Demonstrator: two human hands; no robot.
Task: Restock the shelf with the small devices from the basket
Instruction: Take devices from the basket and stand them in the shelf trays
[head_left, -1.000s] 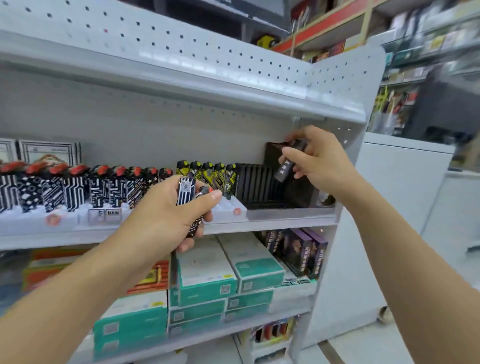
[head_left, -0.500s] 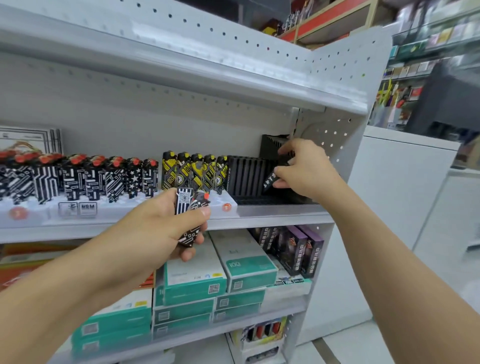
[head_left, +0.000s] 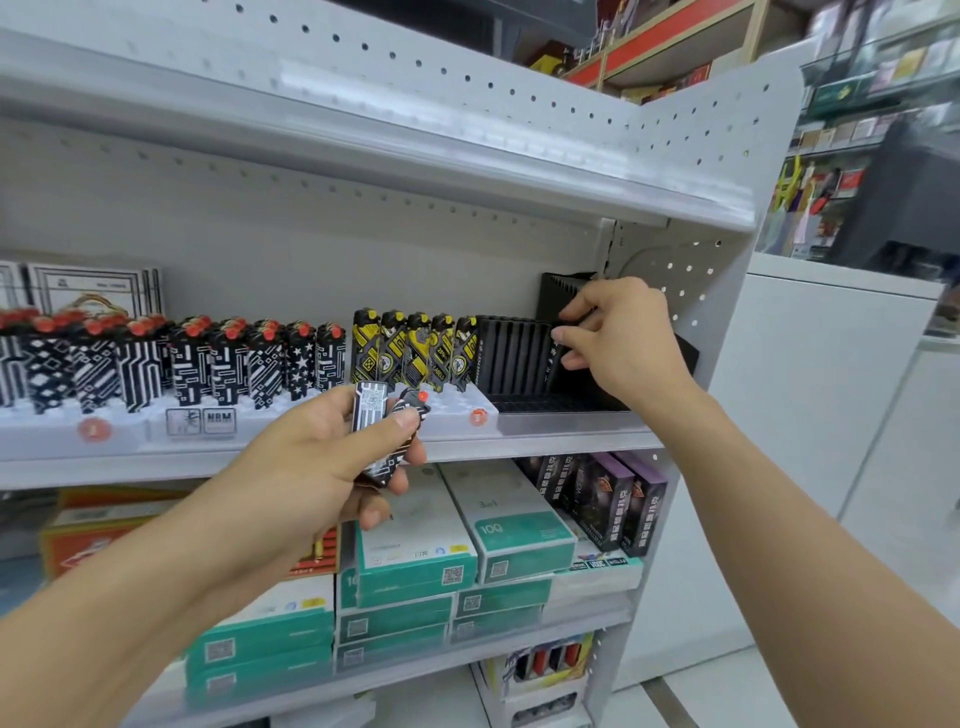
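Three tiers of a white metal shelf (head_left: 561, 439) fill the view, with a perforated back panel (head_left: 467, 88) above. On the middle tier stands a long row of small devices: black-and-white patterned ones with red caps (head_left: 208, 364) to the left, five yellow-and-black ones (head_left: 415, 351) next, then a black slotted rack (head_left: 519, 358) at the right end holding plain black devices. Below sit teal-and-white boxes (head_left: 467, 535), with dark purple boxes (head_left: 608, 499) to their right and orange boxes (head_left: 78, 540) at the far left. The left hand (head_left: 311, 467) is in front of the shelf edge, fingers and thumb curled round two black-and-white devices (head_left: 387, 431), one of which shows a red cap at its top; both are clear of the shelf row. The right hand (head_left: 618, 343) reaches into the rack, fingertips pinching a black device (head_left: 557, 358) that stands in a slot just right of the filled ones. The basket is out of view. A white counter (head_left: 831, 364) stands to the right, with blurred shop stock beyond it.
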